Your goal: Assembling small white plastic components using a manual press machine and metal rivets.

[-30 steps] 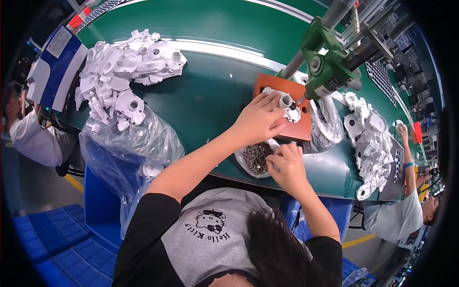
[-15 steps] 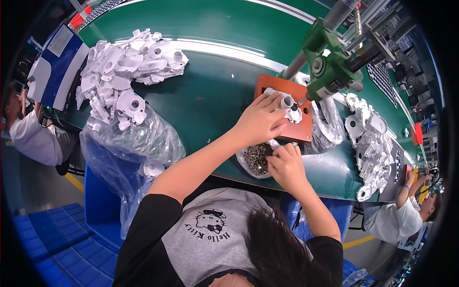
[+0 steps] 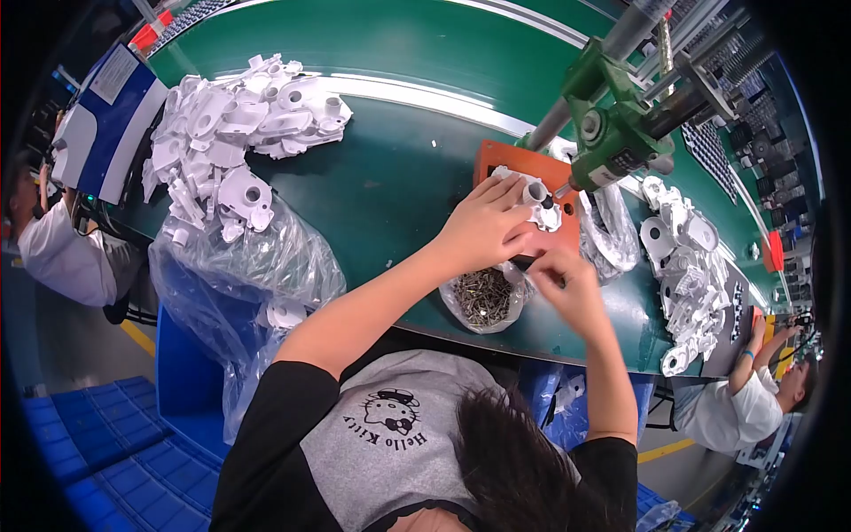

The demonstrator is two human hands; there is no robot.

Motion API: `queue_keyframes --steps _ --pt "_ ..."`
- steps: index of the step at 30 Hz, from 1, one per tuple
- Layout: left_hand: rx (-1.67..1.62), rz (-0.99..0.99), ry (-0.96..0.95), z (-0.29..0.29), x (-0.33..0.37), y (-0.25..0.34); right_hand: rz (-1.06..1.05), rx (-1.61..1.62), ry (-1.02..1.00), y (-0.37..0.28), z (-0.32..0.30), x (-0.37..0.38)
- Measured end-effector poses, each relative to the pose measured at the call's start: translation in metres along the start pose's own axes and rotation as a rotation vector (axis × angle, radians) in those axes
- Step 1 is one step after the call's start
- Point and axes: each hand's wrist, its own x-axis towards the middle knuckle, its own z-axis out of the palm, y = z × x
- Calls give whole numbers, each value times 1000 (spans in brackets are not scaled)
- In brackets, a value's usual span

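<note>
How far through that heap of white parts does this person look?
Done, it seems: a smaller heap of white plastic parts to the right. In hand: the left hand steadies one white plastic part on the orange plate, the right hand beside the bag of small dark screws. Left: the large heap of white parts.

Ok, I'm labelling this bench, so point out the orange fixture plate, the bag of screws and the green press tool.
orange fixture plate (image 3: pixel 493 160): head view, bare upper-left corner.
bag of screws (image 3: pixel 481 297): head view, middle of the dark screw heap.
green press tool (image 3: pixel 613 133): head view, its green body.
</note>
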Motion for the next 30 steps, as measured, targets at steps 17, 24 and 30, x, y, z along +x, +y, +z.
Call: queue_keyframes --steps 17,24,30 --pt "-21 -8 17 0 2 1 175 313 46 48 -40 79" --pt "-16 -12 10 2 4 0 179 385 37 42 -41 83" --pt "-19 -25 -12 -1 5 1 183 352 -23 48 -44 90"
